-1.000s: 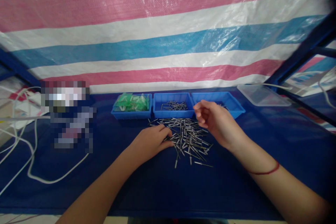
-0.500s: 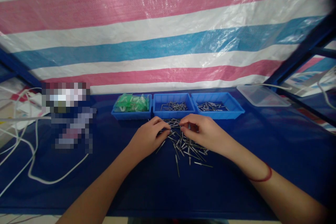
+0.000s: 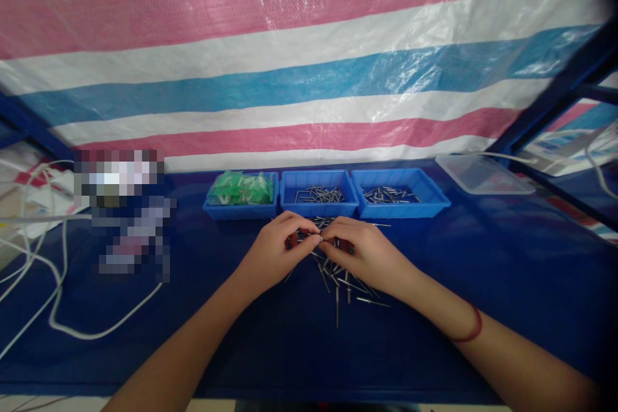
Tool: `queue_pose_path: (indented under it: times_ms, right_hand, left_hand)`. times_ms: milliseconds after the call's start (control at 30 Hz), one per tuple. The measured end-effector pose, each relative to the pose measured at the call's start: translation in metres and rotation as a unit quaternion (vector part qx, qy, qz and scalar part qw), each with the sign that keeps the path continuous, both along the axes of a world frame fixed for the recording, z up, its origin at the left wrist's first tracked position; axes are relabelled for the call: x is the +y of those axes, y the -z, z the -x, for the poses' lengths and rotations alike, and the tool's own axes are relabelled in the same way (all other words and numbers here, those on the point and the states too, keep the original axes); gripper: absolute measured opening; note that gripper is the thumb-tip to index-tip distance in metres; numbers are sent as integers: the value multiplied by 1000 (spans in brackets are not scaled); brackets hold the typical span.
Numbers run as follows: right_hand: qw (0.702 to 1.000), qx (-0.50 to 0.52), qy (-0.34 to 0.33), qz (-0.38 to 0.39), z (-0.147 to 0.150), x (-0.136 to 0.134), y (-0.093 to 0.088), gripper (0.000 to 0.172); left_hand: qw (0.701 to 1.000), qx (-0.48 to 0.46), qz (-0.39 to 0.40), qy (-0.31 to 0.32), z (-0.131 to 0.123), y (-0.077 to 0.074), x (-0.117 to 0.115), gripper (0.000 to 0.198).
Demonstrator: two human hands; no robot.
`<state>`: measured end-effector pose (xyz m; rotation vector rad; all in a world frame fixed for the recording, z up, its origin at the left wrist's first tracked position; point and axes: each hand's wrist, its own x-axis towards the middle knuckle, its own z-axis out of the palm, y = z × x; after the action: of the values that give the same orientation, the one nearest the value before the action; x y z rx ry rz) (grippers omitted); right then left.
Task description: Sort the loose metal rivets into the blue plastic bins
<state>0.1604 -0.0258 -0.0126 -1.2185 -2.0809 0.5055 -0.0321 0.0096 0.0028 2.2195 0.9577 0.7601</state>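
Note:
A loose pile of thin metal pins [image 3: 345,277] lies on the dark blue table [image 3: 290,347]. Both hands rest over the pile's far end with fingertips meeting. My left hand [image 3: 275,254] has its fingers curled and pinched on pins. My right hand [image 3: 362,251] is also curled, its thumb and fingers pinched on pins right against the left fingertips. A red cord circles my right wrist. Behind the hands stand three small blue trays: the left tray [image 3: 241,209] holds green plastic pieces, the middle tray [image 3: 318,207] and the right tray [image 3: 405,207] hold metal pins.
White cables [image 3: 58,309] loop across the table's left part beside a blurred-out object [image 3: 125,212]. A clear plastic lid [image 3: 483,175] lies at the back right. A pink, white and blue striped tarp [image 3: 309,77] hangs behind. A blue frame post [image 3: 550,103] slants at right.
My right hand came down from near the right tray to the pile and met the left hand. Both hands then closed on pins at the pile's far end.

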Motion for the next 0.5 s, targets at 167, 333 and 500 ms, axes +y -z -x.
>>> queue_pose_path:
  times_ms: [167, 333, 500]
  right_hand:
    - [1000, 18, -2, 6, 0, -1, -3, 11]
    - [999, 32, -11, 9, 1, -1, -3, 12]
    - [996, 89, -7, 0, 1, -1, -4, 9]
  left_hand:
    - [1000, -17, 3, -2, 0, -1, -1, 15]
    - [999, -44, -6, 14, 0, -5, -3, 13]
    - [998, -65, -22, 11, -1, -6, -3, 12]
